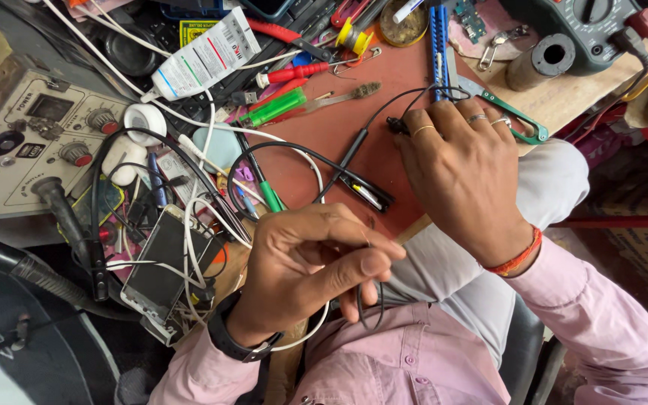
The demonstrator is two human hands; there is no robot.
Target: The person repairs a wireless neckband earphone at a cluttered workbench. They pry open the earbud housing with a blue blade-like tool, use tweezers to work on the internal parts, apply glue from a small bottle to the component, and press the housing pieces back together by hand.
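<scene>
My left hand (313, 259) pinches a thin black cable (339, 161) between thumb and fingers, close to my chest; the cable loops down below the hand. The same cable runs up over the red mat (316, 127) to a small black earbud end (397, 124). My right hand (463, 172) lies palm down on the mat, its fingertips touching that earbud end and the cable beside it. Rings show on its fingers and a red thread band on the wrist. A black inline module (367, 192) of the cable lies between the two hands.
The cluttered bench holds a power supply unit (24, 142) at left, a phone (163, 262), a white glue tube (204, 56), green-handled scissors (523, 124), a blue tool (438, 41), a toothbrush (339, 96), a multimeter (594, 30) and several tangled wires.
</scene>
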